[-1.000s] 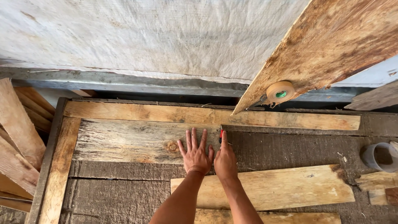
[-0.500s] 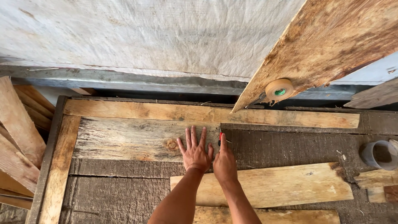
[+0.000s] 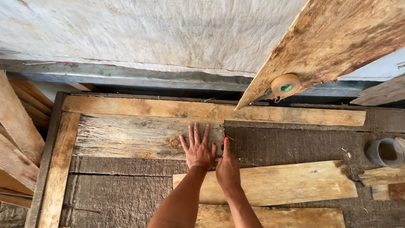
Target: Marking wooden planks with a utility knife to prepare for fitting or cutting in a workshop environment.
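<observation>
Right hand (image 3: pixel 228 169) grip on red marker (image 3: pixel 223 142) beside weathered grey board (image 3: pixel 139 136).

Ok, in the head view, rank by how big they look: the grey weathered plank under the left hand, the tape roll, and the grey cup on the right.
1. Grey weathered plank, clearly largest.
2. Grey cup.
3. Tape roll, slightly smaller than the cup, but they are close in size and the cup is cut by the frame edge, so that order is unsure.

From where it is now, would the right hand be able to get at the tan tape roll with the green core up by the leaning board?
Probably yes. The right hand holds a small red tool at the grey weathered plank's end; only bare boards lie between it and the tan tape roll.
</observation>
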